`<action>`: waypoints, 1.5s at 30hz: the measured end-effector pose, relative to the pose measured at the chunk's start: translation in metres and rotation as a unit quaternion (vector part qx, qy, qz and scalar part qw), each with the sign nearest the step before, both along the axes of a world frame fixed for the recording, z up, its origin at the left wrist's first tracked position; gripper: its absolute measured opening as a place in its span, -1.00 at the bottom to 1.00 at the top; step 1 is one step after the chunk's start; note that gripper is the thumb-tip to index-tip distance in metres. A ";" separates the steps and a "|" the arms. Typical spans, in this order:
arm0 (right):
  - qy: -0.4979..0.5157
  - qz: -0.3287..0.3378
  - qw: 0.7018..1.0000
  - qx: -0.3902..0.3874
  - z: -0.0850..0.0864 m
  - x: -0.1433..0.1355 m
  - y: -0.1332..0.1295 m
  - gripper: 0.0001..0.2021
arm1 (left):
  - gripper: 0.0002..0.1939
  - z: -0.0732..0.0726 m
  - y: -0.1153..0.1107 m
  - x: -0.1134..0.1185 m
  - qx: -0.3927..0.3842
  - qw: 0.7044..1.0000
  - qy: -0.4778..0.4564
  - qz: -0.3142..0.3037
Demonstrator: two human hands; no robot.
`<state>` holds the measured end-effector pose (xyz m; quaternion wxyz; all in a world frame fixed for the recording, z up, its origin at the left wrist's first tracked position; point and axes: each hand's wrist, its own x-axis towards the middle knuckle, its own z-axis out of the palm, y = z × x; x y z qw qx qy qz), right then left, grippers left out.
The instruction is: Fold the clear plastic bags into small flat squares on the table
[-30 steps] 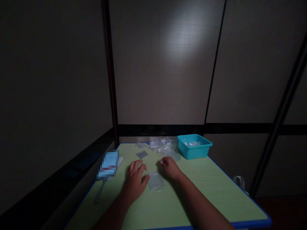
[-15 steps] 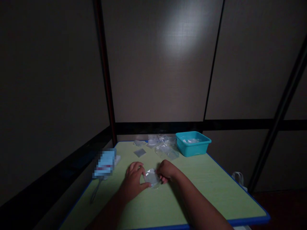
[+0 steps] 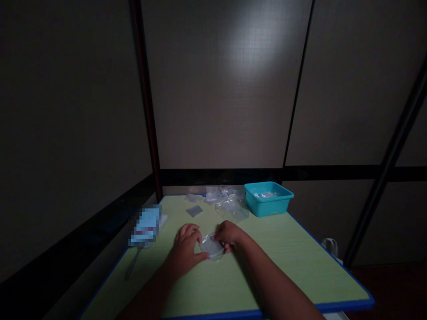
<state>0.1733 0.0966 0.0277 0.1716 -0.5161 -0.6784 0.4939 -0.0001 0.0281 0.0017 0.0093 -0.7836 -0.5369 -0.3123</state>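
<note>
A shiny clear plastic bag (image 3: pixel 215 249) with something flat and pale grey in it lies on the green table in front of me. My left hand (image 3: pixel 188 244) grips its left side, thumb on the near edge and fingers on the far edge. Curled over the right side is my right hand (image 3: pixel 230 235), its fingertips pressed together on the bag's surface. What exactly those fingertips pinch is too small to make out. Farther off lies a flat grey rectangular piece (image 3: pixel 194 210).
Several crumpled clear plastic bags (image 3: pixel 230 206) lie at the table's back. A turquoise basin (image 3: pixel 268 206) holding clear plastic stands at the back right. At the left edge is a blurred-out blue item (image 3: pixel 146 226) with a strap. The table (image 3: pixel 293 266) has a blue rim.
My right hand has shifted slightly left, its fingertips now farther over the plastic bag. My left hand stays at the bag's left side. The view has tilted very slightly.
</note>
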 end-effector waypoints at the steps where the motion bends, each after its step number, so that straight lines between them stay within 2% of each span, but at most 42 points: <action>1: 0.000 0.004 1.000 0.001 0.000 0.001 0.000 -0.83 | -0.63 0.000 0.000 0.000 0.000 1.000 -0.001 0.000; 5: 0.015 0.019 1.000 0.010 0.001 0.004 0.001 -0.90 | -0.64 -0.001 0.003 -0.002 0.000 0.999 -0.032 -0.009; 9: 0.050 0.040 0.997 0.032 0.003 0.007 -0.001 -0.86 | -0.75 0.000 0.011 -0.002 0.001 0.990 -0.136 -0.028; 11: 0.083 0.059 0.994 0.047 0.003 0.007 -0.001 -0.82 | -0.71 0.004 0.016 -0.001 -0.041 0.977 -0.204 -0.056; 13: 0.129 0.079 0.986 0.067 0.002 0.008 0.000 -0.78 | -0.71 0.009 0.022 0.003 -0.116 0.952 -0.265 -0.104; 15: 0.166 0.091 0.978 0.087 -0.001 0.008 0.003 -0.76 | -0.71 0.013 0.027 0.007 -0.178 0.925 -0.303 -0.143; 17: 0.188 0.096 0.972 0.106 -0.004 0.008 0.007 -0.75 | -0.71 0.015 0.032 0.012 -0.201 0.912 -0.322 -0.155; 25: 0.206 0.062 0.965 0.149 -0.006 0.010 0.012 -0.78 | -0.75 0.008 0.040 0.017 -0.167 0.888 -0.412 -0.116; 35: 0.247 0.017 0.964 0.097 -0.005 0.006 0.010 -0.70 | -0.67 0.012 0.037 0.015 -0.111 0.836 -0.534 -0.056; 39: 0.297 -0.038 0.950 0.094 0.000 0.005 0.007 -0.68 | -0.64 0.013 0.036 0.015 -0.103 0.826 -0.552 -0.051; 45: 0.347 -0.085 0.922 0.152 0.009 0.005 0.006 -0.71 | -0.62 0.013 0.035 0.018 -0.143 0.807 -0.568 -0.079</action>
